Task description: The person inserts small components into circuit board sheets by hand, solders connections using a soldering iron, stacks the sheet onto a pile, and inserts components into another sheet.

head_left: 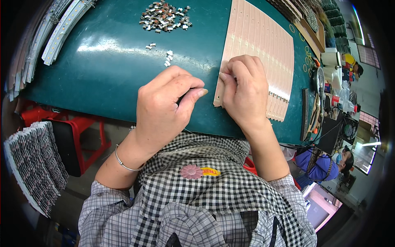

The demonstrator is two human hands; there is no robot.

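Note:
My left hand (164, 101) hovers above the green table (103, 70), thumb and forefinger pinched together; whatever is between them is too small or hidden to make out. My right hand (247, 88) rests on the left side of a pale pink panel of long circuit board strips (257, 37). Its fingers are curled and pinched at the panel's edge, and what they grip cannot be seen. Small dark connectors (279, 97) sit in a row across the strips' near end, right of that hand. A few loose white connectors (168, 58) lie beyond my left hand.
A heap of small connectors (164, 17) lies at the back. White LED strips (66, 29) are stacked far left. Boards fill a stand beside a red stool (92, 127). Rubber bands (307, 55), tools and bottles line the right. Another person (319, 164) sits at right.

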